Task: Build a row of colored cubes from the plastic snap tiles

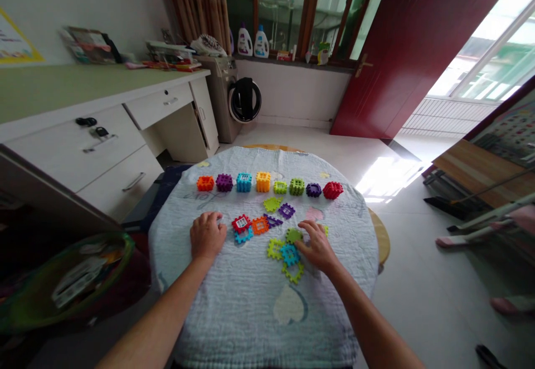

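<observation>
Resting left hand (207,236) on the pale blue cloth (246,313), fingers loosely bent and released. Laying right hand (318,246) low, fingers apart, thumb by the right edge of a green tile (293,236); impossible to tell whether gripping. Lying flat just right of the desk's middle, nearly as long as wide, toothed edges pointing out all round. Just nearer, a blue tile (290,255), between a lime frame (275,249) and a many-sided lime ring (293,273). Towards the left hand, running left to right, red tile (241,223), orange tile (260,226) and purple triangle (272,221), all plastic-looking and notched. Farther off, a straight row of chunky colored blocks (263,181), long axis across the round wooden desk (379,241). Crinkled weave and printed heart (290,305) on the cloth. Outward still, white drawers (115,135), washing machine (223,98), windowsill bottles (261,43), smooth red door (418,45), pale glossy floor (317,141).
</observation>
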Action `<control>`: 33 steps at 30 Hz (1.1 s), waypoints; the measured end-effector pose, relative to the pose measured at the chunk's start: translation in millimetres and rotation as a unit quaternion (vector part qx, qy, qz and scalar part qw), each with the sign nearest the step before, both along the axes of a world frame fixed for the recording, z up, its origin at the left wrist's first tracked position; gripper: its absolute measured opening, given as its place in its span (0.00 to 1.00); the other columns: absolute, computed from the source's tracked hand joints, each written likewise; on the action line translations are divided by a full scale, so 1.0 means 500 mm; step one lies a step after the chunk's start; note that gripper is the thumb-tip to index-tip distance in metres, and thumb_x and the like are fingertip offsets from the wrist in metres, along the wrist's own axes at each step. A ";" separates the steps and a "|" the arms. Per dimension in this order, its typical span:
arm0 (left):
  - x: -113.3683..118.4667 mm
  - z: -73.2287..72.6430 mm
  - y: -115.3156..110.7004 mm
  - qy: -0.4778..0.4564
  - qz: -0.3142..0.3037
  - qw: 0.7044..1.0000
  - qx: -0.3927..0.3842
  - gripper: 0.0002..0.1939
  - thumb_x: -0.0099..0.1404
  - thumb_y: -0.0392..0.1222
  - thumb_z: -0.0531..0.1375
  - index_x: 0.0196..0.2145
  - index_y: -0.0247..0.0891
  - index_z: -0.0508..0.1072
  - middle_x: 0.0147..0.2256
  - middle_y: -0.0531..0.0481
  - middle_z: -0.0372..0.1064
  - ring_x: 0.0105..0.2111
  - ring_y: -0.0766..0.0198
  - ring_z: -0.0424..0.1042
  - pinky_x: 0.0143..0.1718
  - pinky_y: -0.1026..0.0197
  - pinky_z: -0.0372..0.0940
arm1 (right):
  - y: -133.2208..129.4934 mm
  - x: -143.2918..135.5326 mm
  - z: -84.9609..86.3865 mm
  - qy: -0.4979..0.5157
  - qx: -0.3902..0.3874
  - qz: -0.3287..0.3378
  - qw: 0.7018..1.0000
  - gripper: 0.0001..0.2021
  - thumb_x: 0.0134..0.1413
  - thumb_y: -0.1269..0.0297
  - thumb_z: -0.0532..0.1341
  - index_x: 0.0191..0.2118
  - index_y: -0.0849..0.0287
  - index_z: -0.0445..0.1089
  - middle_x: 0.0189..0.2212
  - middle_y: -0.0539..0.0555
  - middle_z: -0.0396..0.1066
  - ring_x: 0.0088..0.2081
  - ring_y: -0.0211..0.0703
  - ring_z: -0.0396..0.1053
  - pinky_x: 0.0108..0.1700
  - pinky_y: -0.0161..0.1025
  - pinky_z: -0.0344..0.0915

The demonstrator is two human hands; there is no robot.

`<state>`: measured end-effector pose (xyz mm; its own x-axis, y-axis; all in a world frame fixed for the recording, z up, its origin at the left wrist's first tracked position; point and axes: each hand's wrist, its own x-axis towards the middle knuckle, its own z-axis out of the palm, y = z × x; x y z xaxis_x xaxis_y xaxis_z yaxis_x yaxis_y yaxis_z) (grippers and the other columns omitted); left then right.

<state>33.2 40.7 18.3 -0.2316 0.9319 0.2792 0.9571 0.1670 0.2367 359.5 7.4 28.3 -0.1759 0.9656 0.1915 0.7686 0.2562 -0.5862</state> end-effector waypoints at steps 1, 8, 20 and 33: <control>0.000 0.000 0.000 0.000 0.000 1.000 0.001 0.13 0.61 0.37 0.54 0.43 0.39 0.73 0.46 0.43 0.69 0.46 0.51 0.66 0.45 0.53 0.61 | 0.005 -0.002 0.008 -0.027 -0.025 0.018 0.999 0.20 0.46 0.64 0.65 0.48 0.57 0.70 0.49 0.58 0.68 0.50 0.51 0.63 0.55 0.48 0.58; -0.001 -0.001 -0.001 0.001 -0.003 1.000 0.010 0.13 0.60 0.37 0.54 0.42 0.39 0.73 0.46 0.43 0.69 0.45 0.52 0.67 0.45 0.53 0.61 | 0.041 -0.011 0.032 -0.134 -0.089 0.062 0.985 0.22 0.43 0.68 0.64 0.48 0.60 0.70 0.42 0.58 0.66 0.44 0.48 0.63 0.49 0.42 0.60; 0.001 0.005 0.000 -0.007 -0.002 1.000 0.000 0.13 0.61 0.37 0.54 0.42 0.39 0.73 0.46 0.43 0.69 0.45 0.52 0.66 0.45 0.53 0.61 | 0.276 0.053 0.133 -0.194 0.012 0.006 0.981 0.25 0.45 0.66 0.62 0.53 0.61 0.68 0.46 0.59 0.64 0.48 0.49 0.62 0.54 0.42 0.57; 0.003 0.006 -0.002 -0.019 -0.001 1.000 0.009 0.14 0.60 0.36 0.54 0.42 0.39 0.73 0.46 0.43 0.69 0.46 0.52 0.66 0.46 0.53 0.61 | 0.387 0.021 0.095 -0.243 -0.037 -0.012 0.969 0.26 0.43 0.65 0.63 0.52 0.60 0.69 0.49 0.62 0.64 0.48 0.53 0.61 0.51 0.44 0.57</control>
